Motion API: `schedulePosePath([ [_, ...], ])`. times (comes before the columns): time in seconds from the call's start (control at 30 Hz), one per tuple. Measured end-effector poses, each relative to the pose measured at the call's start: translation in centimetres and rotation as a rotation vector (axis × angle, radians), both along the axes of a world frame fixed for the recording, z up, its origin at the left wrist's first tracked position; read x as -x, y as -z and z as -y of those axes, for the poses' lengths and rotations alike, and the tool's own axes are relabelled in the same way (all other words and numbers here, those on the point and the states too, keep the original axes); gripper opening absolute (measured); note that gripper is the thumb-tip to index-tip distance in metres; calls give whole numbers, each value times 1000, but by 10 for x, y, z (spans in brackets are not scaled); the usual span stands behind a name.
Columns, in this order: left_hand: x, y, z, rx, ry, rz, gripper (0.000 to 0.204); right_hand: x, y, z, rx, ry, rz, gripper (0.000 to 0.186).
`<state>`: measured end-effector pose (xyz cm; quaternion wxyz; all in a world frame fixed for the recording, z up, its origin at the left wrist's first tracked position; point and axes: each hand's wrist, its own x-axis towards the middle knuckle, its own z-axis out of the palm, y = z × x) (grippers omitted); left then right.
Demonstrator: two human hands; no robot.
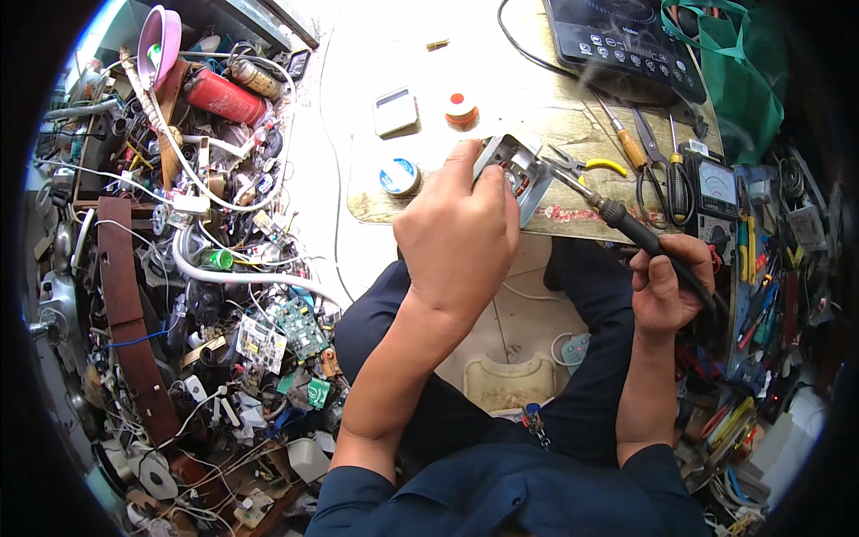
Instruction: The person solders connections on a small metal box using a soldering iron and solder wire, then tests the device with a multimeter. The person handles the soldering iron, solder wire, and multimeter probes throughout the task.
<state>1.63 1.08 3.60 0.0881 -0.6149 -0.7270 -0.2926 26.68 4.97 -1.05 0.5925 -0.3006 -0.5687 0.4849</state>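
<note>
My left hand (458, 228) grips a small grey open-cased device (537, 190) at the table's near edge. Some reddish wire or coil shows inside its housing. A soldering iron (637, 229) with a black handle is in my right hand (667, 285), held like a pen. Its metal tip points up and left at the device; whether it touches cannot be made out. Beyond my left hand lie a round tin with a blue label (399, 176), a small square grey-rimmed piece (395, 112) and a red-orange spool (460, 109). Cutting pliers with yellow handles (601, 166) rest just past the device.
On the table's right are a wooden-handled tool (632, 150), scissors (656, 154) and an analog meter (717, 190). A black induction cooker (626, 49) and green bag (741, 76) stand behind. Piled parts, cables and circuit boards (301, 324) crowd the left side.
</note>
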Motion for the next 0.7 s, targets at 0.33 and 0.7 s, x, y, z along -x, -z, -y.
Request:
schedulePosePath([
  [0.33, -3, -6, -14, 166, -16, -184, 8, 6, -9, -5, 35, 12, 27, 26],
  [0.7, -1, -3, -20, 139, 8, -152, 6, 5, -4, -9, -109, 17, 323, 30],
])
